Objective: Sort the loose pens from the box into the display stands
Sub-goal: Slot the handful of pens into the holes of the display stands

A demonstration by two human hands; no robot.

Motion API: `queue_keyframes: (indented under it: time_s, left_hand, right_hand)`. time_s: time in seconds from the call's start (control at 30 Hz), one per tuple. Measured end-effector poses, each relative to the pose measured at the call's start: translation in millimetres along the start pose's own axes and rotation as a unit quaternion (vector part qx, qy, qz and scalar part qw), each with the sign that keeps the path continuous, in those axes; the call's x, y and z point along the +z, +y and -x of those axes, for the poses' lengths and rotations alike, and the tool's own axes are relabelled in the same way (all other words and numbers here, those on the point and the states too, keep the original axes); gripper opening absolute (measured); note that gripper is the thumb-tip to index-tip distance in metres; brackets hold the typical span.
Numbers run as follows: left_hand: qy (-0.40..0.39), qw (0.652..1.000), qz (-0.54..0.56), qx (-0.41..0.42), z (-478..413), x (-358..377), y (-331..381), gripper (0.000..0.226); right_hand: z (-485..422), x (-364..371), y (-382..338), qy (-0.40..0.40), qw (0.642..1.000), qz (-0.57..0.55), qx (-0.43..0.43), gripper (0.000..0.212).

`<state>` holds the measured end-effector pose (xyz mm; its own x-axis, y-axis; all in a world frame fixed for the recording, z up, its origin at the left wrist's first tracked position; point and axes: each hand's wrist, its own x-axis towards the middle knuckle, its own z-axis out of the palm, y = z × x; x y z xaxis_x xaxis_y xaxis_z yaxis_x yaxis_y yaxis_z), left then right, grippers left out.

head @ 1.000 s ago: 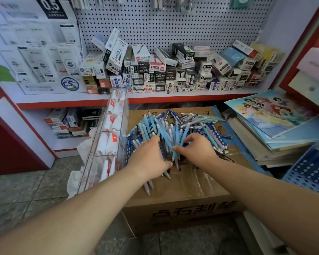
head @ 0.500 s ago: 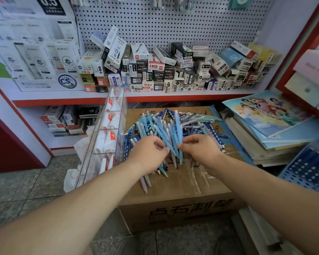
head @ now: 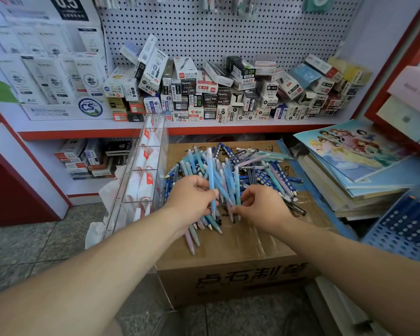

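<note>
A heap of loose pens point(head: 250, 170), mostly light and dark blue, lies on top of a closed brown cardboard box point(head: 230, 267). My left hand point(head: 192, 200) grips a light blue pen point(head: 211, 175) that stands nearly upright above the heap. Just to its right, my right hand point(head: 260, 209) pinches the lower ends of a few blue pens with curled fingers. A clear acrylic display stand point(head: 141, 173) with several compartments leans at the box's left side, holding white packets.
The shelf point(head: 228, 128) behind carries many small pen cartons under a pegboard. A stack of books and notebooks point(head: 354, 175) lies right of the box, a blue perforated panel point(head: 403, 224) beyond it. Grey tiled floor point(head: 34, 243) is at the left.
Both hands have lifted slightly out of the heap. The left hand has raised one light blue pen upright, and the right hand has closed on a few pen ends.
</note>
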<state>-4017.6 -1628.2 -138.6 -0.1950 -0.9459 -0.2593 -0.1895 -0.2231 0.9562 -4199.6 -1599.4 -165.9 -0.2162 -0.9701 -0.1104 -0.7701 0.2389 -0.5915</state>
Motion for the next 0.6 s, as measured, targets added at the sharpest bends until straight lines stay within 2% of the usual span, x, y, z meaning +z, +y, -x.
queue_keyframes:
  time_s: [0.2, 0.43, 0.53, 0.6]
  left_hand:
    - [-0.01, 1.0, -0.007, -0.012, 0.0, 0.5, -2.3, 0.013]
    - [-0.032, 0.999, -0.014, -0.024, 1.4, -0.5, -3.9, 0.015]
    - [-0.043, 0.999, -0.008, -0.026, 2.2, -0.7, -3.4, 0.027]
    - [-0.034, 0.999, 0.0, -0.033, 0.6, -0.1, -4.1, 0.023]
  right_hand:
    - [-5.9, 10.1, -1.9, 0.016, 0.999, 0.028, 0.037, 0.038]
    - [-12.4, 4.1, 7.5, -0.015, 0.987, -0.106, 0.117, 0.031]
    - [-8.4, -4.9, 3.5, -0.01, 0.983, -0.138, 0.118, 0.023]
    - [-1.1, -10.4, -3.9, 0.002, 0.983, -0.155, 0.099, 0.016]
